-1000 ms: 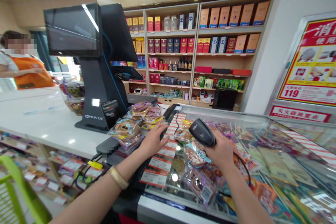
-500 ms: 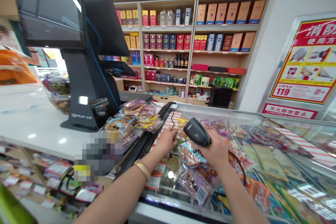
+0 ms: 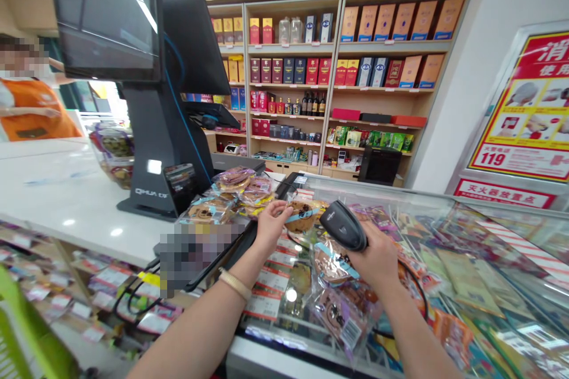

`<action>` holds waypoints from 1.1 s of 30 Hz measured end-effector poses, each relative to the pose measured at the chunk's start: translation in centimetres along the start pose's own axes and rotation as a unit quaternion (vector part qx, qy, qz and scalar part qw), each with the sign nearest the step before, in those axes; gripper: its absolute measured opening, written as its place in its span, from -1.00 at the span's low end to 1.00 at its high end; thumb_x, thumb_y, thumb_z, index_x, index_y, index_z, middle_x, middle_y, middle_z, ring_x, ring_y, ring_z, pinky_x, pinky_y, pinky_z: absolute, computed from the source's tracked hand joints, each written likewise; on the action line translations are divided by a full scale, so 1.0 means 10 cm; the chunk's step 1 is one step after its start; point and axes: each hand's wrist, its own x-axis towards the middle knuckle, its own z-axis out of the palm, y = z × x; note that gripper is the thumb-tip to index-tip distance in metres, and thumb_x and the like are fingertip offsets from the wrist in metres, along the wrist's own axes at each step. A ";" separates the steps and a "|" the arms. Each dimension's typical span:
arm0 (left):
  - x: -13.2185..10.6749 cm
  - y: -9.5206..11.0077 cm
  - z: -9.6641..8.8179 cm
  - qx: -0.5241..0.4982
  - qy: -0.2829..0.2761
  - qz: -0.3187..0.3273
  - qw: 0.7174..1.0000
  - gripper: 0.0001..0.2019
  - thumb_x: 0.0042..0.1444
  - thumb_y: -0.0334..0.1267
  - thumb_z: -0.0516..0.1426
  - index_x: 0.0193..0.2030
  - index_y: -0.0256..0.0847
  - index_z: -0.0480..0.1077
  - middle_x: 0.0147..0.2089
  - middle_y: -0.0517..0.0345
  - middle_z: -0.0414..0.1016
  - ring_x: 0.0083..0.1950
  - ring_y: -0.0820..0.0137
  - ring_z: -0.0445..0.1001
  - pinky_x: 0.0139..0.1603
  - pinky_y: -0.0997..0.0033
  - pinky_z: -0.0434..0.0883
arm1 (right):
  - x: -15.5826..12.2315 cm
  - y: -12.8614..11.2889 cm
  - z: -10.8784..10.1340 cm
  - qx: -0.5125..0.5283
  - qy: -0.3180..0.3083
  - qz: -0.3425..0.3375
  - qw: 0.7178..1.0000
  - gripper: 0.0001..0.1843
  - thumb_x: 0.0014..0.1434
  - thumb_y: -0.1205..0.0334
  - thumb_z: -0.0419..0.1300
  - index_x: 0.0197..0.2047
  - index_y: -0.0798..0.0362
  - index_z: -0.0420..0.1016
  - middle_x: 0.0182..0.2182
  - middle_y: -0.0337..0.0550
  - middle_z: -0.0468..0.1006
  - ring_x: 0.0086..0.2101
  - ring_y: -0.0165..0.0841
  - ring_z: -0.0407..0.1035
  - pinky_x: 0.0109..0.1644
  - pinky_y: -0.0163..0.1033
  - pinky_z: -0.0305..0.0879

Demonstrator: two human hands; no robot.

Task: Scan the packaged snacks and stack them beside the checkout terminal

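Note:
My left hand (image 3: 270,226) pinches a clear snack packet (image 3: 303,216) with a round brown cake inside and holds it lifted over the glass counter (image 3: 448,231). My right hand (image 3: 376,257) grips a black handheld barcode scanner (image 3: 344,225), whose head points at that packet from close by. Its cable (image 3: 420,299) runs back past my right wrist. Several more snack packets (image 3: 340,302) lie on the glass just below my hands. Another pile of packets (image 3: 231,192) sits to the left beside the register base.
A black register with two screens (image 3: 133,65) stands on the white counter (image 3: 57,201) at left. A person in an orange apron (image 3: 31,109) is behind it at far left. Shelves of boxes and bottles (image 3: 338,77) line the back wall. A red poster (image 3: 533,106) hangs at right.
My left hand moved from the counter's left side to a snack packet, took hold of it and lifted it in front of the scanner. My right hand kept the scanner nearly still.

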 end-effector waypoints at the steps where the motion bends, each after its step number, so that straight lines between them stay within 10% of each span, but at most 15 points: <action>1: -0.01 0.01 0.01 -0.043 -0.007 -0.025 0.999 -0.64 -0.20 -0.18 0.38 -0.26 -0.25 0.44 -0.31 0.12 0.55 -0.30 0.41 0.51 -0.25 0.44 0.43 | 0.00 0.00 0.00 0.001 0.002 0.000 1.000 -0.75 0.06 0.08 0.18 -0.22 0.03 0.47 -0.37 -0.11 0.54 -0.34 -0.22 0.43 -0.28 -0.23 0.25; 9: -0.04 0.18 0.01 -0.238 -0.036 -0.136 0.961 -0.83 0.03 -0.29 0.28 -0.24 -0.25 0.45 -0.31 0.17 0.51 -0.44 0.55 0.43 -0.48 0.60 0.39 | 0.01 -0.02 -0.03 0.009 0.003 -0.002 1.000 -0.86 0.05 0.19 0.14 -0.30 0.03 0.43 -0.43 -0.15 0.48 -0.39 -0.26 0.38 -0.32 -0.25 0.20; 20: -0.10 0.22 -0.13 -0.391 -0.141 -0.463 0.783 -0.77 0.25 -0.46 -0.07 -0.04 -0.34 0.34 -0.35 0.04 0.40 -0.63 0.64 0.25 -0.75 0.76 0.15 | 0.04 -0.12 -0.10 0.012 -0.036 -0.061 0.997 -0.79 0.08 0.11 0.18 -0.25 0.04 0.48 -0.42 -0.16 0.47 -0.37 -0.29 0.35 -0.29 -0.25 0.16; 33: -0.10 0.19 -0.15 -0.398 -0.148 -0.484 0.765 -0.78 0.26 -0.45 -0.06 -0.05 -0.32 0.35 -0.30 -0.01 0.44 -0.61 0.62 0.30 -0.76 0.74 0.19 | 0.06 -0.17 -0.11 0.001 -0.068 -0.055 0.996 -0.79 0.06 0.06 0.20 -0.30 0.01 0.46 -0.46 -0.20 0.47 -0.43 -0.32 0.33 -0.34 -0.26 0.08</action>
